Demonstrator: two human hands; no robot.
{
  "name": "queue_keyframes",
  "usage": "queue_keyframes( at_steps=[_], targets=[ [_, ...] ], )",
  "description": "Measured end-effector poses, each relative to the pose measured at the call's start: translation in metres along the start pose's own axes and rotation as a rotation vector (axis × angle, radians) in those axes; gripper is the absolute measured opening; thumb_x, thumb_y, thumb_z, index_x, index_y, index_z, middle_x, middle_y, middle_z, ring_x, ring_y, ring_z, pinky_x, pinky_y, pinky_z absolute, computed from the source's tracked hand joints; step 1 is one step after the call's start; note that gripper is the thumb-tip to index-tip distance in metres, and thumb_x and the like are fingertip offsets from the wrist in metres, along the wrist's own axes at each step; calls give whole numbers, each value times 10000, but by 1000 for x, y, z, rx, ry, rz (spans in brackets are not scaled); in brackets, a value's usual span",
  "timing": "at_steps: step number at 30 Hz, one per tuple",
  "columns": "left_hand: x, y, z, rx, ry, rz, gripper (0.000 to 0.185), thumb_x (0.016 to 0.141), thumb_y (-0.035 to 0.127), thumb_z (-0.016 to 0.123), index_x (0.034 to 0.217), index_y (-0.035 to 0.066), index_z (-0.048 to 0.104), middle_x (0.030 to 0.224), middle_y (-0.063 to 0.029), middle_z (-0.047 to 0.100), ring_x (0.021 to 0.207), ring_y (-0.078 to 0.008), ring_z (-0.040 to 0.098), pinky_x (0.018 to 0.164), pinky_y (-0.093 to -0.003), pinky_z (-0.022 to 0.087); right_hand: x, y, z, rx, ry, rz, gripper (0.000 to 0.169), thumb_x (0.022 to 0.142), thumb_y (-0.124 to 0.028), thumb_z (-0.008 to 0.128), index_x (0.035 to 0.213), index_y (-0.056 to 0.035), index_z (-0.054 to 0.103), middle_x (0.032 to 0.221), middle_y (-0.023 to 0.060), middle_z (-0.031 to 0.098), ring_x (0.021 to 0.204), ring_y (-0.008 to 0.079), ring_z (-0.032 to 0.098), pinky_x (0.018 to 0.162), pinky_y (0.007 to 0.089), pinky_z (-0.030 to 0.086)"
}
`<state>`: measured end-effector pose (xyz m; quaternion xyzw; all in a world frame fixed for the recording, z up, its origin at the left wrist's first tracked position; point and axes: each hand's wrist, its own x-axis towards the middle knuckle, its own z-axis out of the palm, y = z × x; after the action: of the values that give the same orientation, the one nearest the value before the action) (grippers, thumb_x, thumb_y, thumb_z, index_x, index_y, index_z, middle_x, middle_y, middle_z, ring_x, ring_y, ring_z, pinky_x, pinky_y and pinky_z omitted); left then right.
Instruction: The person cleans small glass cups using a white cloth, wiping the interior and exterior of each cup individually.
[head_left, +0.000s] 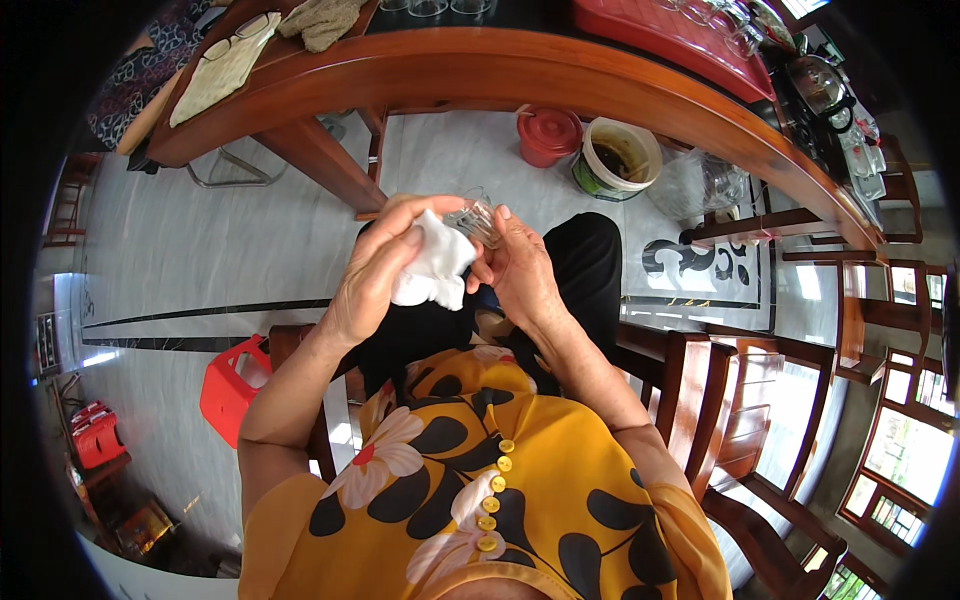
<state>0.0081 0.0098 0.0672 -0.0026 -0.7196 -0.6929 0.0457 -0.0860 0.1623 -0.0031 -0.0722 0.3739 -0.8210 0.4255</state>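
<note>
A small clear drinking glass (474, 216) is held in front of me, above my lap. My right hand (523, 266) grips it from the right, with the thumb along its side. A folded white cloth (439, 262) hangs from my left hand (379, 259), pinched between the thumb and the fingers. The index finger of my left hand reaches across to the glass rim. The cloth covers part of the glass's left side; whether any cloth is inside it I cannot tell.
A wooden table (480, 64) carries a red tray (675, 41) with glasses, a kettle (816, 82), eyeglasses (240, 36) and a brown cloth (322, 21). Below stand a lidded red bucket (550, 136) and a white bucket (619, 159). A red stool (234, 390) is left; a person's arm (150, 112) rests far left.
</note>
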Motion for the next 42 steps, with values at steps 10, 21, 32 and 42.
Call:
queue_keyframes(
  at_steps=[10,21,32,42],
  targets=[
    [14,-35,-4,762,483,494,273,880,-49,514,1142,23,492,1152,-131,471,978,-205,535,839,-306,456,-9,2,19,-80,-68,98,442,989,-385,430,1150,12,539,672,21,510,495,86,418,470,252,493],
    [7,-33,7,726,215,417,229,870,130,618,1037,-25,594,977,-112,567,783,-251,604,697,-337,503,-9,2,14,-114,49,-13,436,979,-376,459,1160,11,545,848,66,622,600,92,584,456,218,503],
    [-2,-33,16,605,296,435,239,957,197,470,956,-34,528,908,-128,535,726,-272,532,657,-360,439,-18,-4,23,-730,-117,-443,406,979,-238,496,1316,-15,456,1093,119,609,942,174,587,810,275,480],
    [-2,-30,16,340,270,144,268,988,236,466,962,-20,544,880,-63,513,732,-130,494,670,-257,411,-10,-8,18,-1281,-27,-971,505,705,100,652,1173,-89,642,961,107,565,767,238,604,644,293,528]
  ],
)
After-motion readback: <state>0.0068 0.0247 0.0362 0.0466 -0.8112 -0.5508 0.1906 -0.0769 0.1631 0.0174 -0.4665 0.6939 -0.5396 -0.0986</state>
